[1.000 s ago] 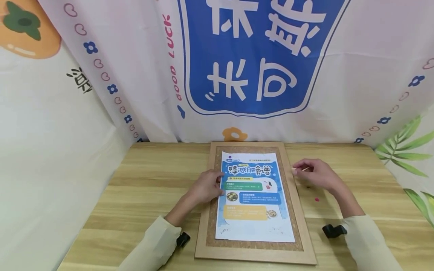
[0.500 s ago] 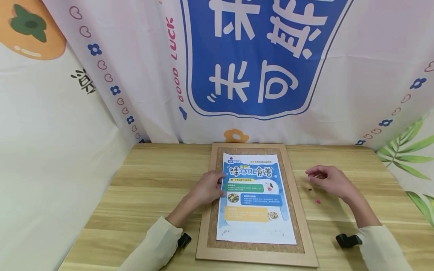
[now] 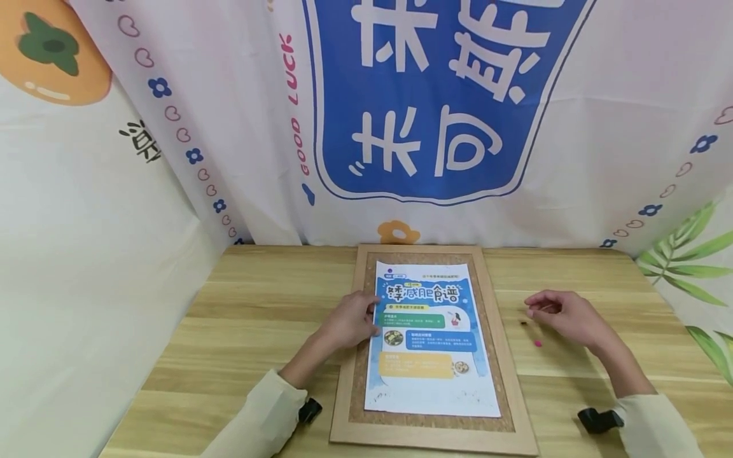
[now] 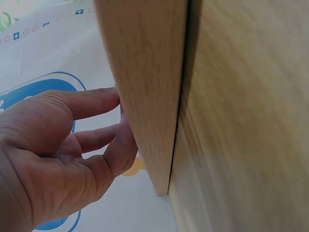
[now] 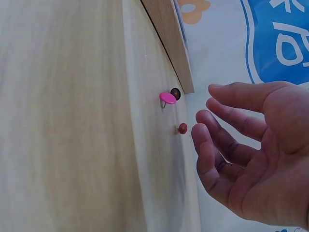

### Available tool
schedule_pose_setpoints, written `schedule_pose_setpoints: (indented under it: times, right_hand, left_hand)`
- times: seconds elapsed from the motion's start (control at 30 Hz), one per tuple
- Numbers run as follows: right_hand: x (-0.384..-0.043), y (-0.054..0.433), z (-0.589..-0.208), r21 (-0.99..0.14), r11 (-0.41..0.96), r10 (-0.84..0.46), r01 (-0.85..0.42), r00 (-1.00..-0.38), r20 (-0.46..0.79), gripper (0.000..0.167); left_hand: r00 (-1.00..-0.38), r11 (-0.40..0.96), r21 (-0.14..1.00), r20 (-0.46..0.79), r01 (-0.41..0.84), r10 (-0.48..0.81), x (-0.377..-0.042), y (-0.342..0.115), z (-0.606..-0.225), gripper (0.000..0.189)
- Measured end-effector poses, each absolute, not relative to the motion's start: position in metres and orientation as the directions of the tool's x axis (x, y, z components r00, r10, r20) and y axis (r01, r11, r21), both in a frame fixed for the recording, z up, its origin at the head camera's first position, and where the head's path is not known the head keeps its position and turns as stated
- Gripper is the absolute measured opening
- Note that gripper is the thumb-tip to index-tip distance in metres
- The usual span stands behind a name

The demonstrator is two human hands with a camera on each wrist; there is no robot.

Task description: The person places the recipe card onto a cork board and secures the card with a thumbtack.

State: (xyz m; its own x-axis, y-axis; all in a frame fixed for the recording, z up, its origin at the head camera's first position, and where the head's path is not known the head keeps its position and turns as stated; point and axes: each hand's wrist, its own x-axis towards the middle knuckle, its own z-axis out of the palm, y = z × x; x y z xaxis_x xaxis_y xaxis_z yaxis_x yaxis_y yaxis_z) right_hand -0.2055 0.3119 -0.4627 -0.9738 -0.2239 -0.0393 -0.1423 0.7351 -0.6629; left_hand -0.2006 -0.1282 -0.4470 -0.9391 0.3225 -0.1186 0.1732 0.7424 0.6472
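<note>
A printed poster [image 3: 432,394] lies on a cork board with a wooden frame [image 3: 435,435]. A small purple pushpin [image 3: 390,271] shows at the poster's top left corner. My left hand [image 3: 352,320] reaches over the frame's left side, fingertips on the poster's left edge. In the left wrist view those fingers [image 4: 96,102] are fairly straight and spread. My right hand [image 3: 567,315] hovers right of the board, loosely curved, holding nothing. Below it on the table are a pink thumbtack [image 5: 167,98], a dark thumbtack [image 5: 175,94] and a red thumbtack [image 5: 182,128].
The board rests on a wood-grain table [image 3: 269,286]. A printed cloth backdrop [image 3: 258,159] hangs right behind the table's far edge, with more white cloth [image 3: 86,254] at the left. Black wrist mounts [image 3: 600,420] sit at both sleeves.
My right hand has moved from beside the frame's right edge, rightward and toward me, to above the thumbtacks. My left hand has stayed at the poster's left edge.
</note>
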Motion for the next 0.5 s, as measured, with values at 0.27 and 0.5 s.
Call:
schedule_pose_setpoints:
  times: [0.27, 0.5]
  right_hand:
    - [-0.199, 0.313, -0.465, -0.675, 0.727, -0.235, -0.125, -0.969, -0.073, 0.031]
    - [-0.192, 0.316, -0.468, -0.658, 0.738, -0.253, -0.147, -0.965, -0.069, 0.028]
  left_hand:
    - [-0.937, 0.739, 0.649, -0.115, 0.180, 0.329, -0.201, -0.129, -0.449, 0.064]
    - [-0.936, 0.730, 0.656, -0.103, 0.191, 0.338, -0.201, -0.130, -0.450, 0.064]
